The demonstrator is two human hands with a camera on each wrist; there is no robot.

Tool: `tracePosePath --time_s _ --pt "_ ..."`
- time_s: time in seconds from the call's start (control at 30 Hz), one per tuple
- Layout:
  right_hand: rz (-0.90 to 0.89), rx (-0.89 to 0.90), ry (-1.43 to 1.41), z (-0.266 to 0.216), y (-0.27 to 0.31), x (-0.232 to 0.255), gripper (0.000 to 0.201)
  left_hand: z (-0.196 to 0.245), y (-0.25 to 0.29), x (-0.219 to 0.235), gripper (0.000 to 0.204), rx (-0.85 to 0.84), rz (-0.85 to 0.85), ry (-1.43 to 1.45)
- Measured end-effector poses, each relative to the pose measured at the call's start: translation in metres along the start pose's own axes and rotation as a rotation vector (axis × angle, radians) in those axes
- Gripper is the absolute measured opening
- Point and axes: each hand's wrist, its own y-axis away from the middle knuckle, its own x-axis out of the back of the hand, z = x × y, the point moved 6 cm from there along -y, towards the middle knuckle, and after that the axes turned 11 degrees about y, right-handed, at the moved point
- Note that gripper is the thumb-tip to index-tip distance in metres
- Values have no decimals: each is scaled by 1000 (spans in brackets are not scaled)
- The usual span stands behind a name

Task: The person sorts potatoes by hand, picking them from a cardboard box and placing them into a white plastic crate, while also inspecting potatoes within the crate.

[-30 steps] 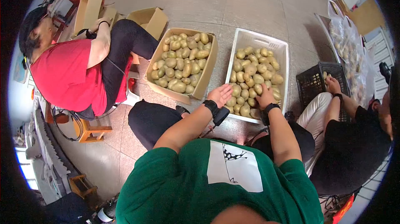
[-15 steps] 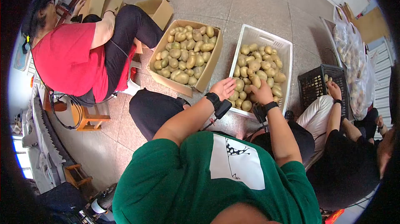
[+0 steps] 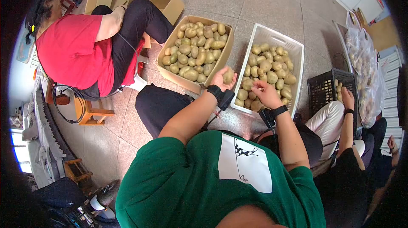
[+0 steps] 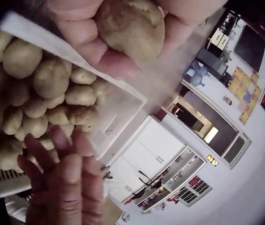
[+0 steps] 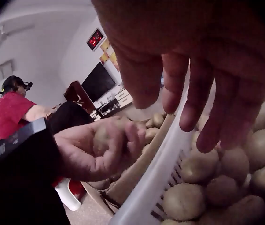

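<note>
My left hand (image 3: pixel 220 81) is palm up between the two containers, its fingers curled round a potato (image 4: pixel 132 29). In the right wrist view that hand lies beside the white crate's wall. My right hand (image 3: pixel 267 95) hovers over the near part of the white plastic crate (image 3: pixel 298 60), its fingers pointing down loosely with nothing in them. Potatoes (image 5: pixel 185 200) fill much of the crate below those fingers. Left of the crate, a cardboard box (image 3: pixel 182 82) is heaped with potatoes (image 3: pixel 195 52).
To the left sits a person in a red shirt (image 3: pixel 76 54), near opened cardboard boxes (image 3: pixel 170 7). At the right another person in black reaches into a black crate (image 3: pixel 323 90). Clear plastic bags (image 3: pixel 365 75) stand beyond it. A small wooden stool (image 3: pixel 91 111) is on the floor at left.
The right hand has lifted off the potatoes, its fingers now free. A potato now lies in the left hand, which was empty and open before and has curled round it.
</note>
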Motion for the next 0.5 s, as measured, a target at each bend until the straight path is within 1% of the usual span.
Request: tracePosePath --time_s 0.07,0.13,0.2,0.23,0.27,0.3,0.33,0.37,0.43,0.47,0.5 --pt "-47 13 112 7 -2 -4 24 25 -20 12 28 13 -1 47" --pt "-21 -8 104 9 -1 -6 24 51 -31 13 28 -32 -21 114" --pt "5 -29 96 9 -1 -5 25 74 -32 6 30 -200 82 164" --pt "-19 -37 94 9 -2 -7 24 82 -20 -10 33 -243 45 187" --pt "-44 -46 93 8 -1 -8 24 95 -25 -10 34 -263 112 255" --pt "-42 -45 92 8 -1 -7 24 112 -33 -13 36 -335 43 220" --pt "-78 -30 113 6 -1 -8 23 125 -31 -20 38 -406 -27 185" --pt "-114 -16 133 5 0 -10 22 133 -31 -24 38 -405 -28 183" --pt "-96 -40 116 7 2 -9 23 132 -17 -39 40 -268 -25 431" --pt "-80 -64 101 9 3 -9 24 140 -23 -32 40 -266 -24 428" --pt "-78 -67 99 7 5 -8 24 149 -37 -24 41 -241 -131 487"
